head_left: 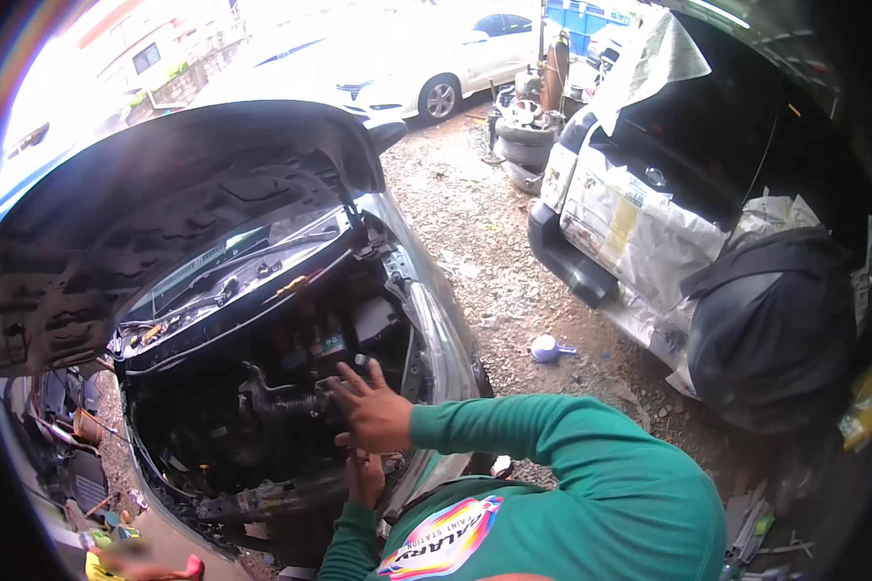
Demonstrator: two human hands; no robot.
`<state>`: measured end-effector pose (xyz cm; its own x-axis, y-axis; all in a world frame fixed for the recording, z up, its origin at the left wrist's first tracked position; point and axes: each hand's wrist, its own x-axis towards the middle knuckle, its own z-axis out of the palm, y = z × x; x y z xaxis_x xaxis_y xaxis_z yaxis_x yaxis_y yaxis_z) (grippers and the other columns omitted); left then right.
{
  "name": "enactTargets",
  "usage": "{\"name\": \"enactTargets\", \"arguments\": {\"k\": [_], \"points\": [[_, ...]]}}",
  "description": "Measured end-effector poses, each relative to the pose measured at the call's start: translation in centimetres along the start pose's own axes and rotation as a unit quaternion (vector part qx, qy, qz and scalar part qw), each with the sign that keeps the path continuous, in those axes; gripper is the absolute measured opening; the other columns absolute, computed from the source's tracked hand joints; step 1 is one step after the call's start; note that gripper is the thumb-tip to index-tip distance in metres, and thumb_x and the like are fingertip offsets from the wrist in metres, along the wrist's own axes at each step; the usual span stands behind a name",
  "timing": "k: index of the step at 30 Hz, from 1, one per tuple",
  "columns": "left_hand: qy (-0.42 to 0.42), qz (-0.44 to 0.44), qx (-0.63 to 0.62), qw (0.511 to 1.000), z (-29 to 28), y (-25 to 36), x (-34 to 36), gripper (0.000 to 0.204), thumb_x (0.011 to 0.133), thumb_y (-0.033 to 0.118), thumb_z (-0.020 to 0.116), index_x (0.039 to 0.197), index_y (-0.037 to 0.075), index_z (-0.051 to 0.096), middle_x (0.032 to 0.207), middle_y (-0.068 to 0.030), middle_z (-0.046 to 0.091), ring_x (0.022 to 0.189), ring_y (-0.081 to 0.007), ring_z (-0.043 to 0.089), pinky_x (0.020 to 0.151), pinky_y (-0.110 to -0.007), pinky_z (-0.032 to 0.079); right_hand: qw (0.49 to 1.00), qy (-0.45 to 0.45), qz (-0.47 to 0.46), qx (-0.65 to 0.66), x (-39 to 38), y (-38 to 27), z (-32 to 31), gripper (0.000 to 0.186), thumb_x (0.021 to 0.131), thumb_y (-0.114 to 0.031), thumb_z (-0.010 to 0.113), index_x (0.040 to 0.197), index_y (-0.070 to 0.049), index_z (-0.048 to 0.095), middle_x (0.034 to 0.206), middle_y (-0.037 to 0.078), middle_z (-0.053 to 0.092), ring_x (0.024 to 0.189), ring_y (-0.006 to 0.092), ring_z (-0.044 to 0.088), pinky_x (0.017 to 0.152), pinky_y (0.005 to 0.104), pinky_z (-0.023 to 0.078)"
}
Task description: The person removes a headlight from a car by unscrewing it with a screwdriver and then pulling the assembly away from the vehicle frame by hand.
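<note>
A car stands in front of me with its hood point(194, 184) raised and its dark engine bay point(233, 426) exposed. Over the front right part of the bay reaches my right hand point(373, 412), palm down, its fingers spread and nothing seen in them. Just below it, my left hand point(365, 476) is upright by the bay's front edge. The right hand partly covers its fingertips, so whether they grip anything does not show. A battery point(329, 346) lies beyond my right hand, and a ribbed black hose point(286, 402) runs to its left.
To the right, a dark vehicle has paper sheets point(610, 213) over its rear and a black-covered round bulk point(780, 329). A white dipper point(545, 349) lies on the gravel. Farther off are stacked tires point(525, 145) and a white car point(455, 73). A person point(131, 562) is at lower left.
</note>
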<state>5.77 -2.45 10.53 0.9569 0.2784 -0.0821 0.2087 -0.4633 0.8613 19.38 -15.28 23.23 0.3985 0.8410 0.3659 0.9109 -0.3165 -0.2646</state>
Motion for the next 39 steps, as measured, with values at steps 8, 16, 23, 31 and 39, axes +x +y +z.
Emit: {"name": "enactTargets", "arguments": {"k": [8, 16, 23, 31, 39], "points": [[0.006, 0.088, 0.034, 0.996, -0.4, -0.3, -0.2, 0.027, 0.1, 0.018, 0.06, 0.123, 0.009, 0.07, 0.123, -0.0206, 0.072, 0.118, -0.0376, 0.068, 0.097, -0.048, 0.055, 0.953, 0.093, -0.283, 0.059, -1.4, -4.3, 8.0, 0.04, 0.095, -0.045, 0.066, 0.103, -0.01, 0.084, 0.171, 0.018, 0.038, 0.166, 0.0387, 0.013, 0.122, 0.0815, 0.014], [-0.003, 0.105, 0.043, 0.994, 0.1, -0.5, 0.5, 0.031, 0.101, 0.023, 0.061, 0.127, 0.008, 0.069, 0.128, -0.0195, 0.071, 0.12, -0.036, 0.068, 0.1, -0.047, 0.054, 0.98, -0.139, -0.109, 0.087, 1.1, -6.1, -2.0, 0.043, 0.095, -0.052, 0.066, 0.11, -0.016, 0.085, 0.175, 0.019, 0.03, 0.166, 0.0441, 0.007, 0.122, 0.0818, 0.011], [-0.007, 0.093, 0.045, 0.995, -0.4, -1.2, -1.2, 0.036, 0.102, 0.027, 0.062, 0.131, 0.008, 0.068, 0.131, -0.0185, 0.071, 0.122, -0.0347, 0.068, 0.103, -0.045, 0.054, 0.992, -0.093, -0.085, -0.016, -2.3, -2.5, -1.9, 0.053, 0.086, -0.049, 0.072, 0.123, -0.012, 0.08, 0.173, 0.018, 0.037, 0.166, 0.0448, 0.007, 0.12, 0.0835, 0.006], [0.0, 0.082, -0.008, 0.997, 1.3, -0.6, -1.4, 0.041, 0.103, 0.031, 0.063, 0.136, 0.007, 0.067, 0.136, -0.0174, 0.07, 0.124, -0.0331, 0.067, 0.106, -0.044, 0.054, 0.969, -0.188, -0.134, 0.088, -1.6, -2.5, -4.9, 0.041, 0.092, -0.048, 0.073, 0.116, -0.017, 0.082, 0.176, 0.015, 0.031, 0.166, 0.0425, 0.012, 0.12, 0.082, 0.011], [-0.026, 0.014, 0.088, 0.996, -1.2, -1.3, -0.7, 0.049, 0.104, 0.03, 0.06, 0.148, 0.008, 0.059, 0.156, -0.0152, 0.057, 0.135, -0.0337, 0.062, 0.11, -0.042, 0.052, 0.973, -0.179, -0.141, 0.027, -1.0, -3.4, -4.8, 0.048, 0.093, -0.053, 0.071, 0.112, -0.01, 0.081, 0.173, 0.018, 0.035, 0.165, 0.0435, 0.012, 0.121, 0.0813, 0.01]]}}
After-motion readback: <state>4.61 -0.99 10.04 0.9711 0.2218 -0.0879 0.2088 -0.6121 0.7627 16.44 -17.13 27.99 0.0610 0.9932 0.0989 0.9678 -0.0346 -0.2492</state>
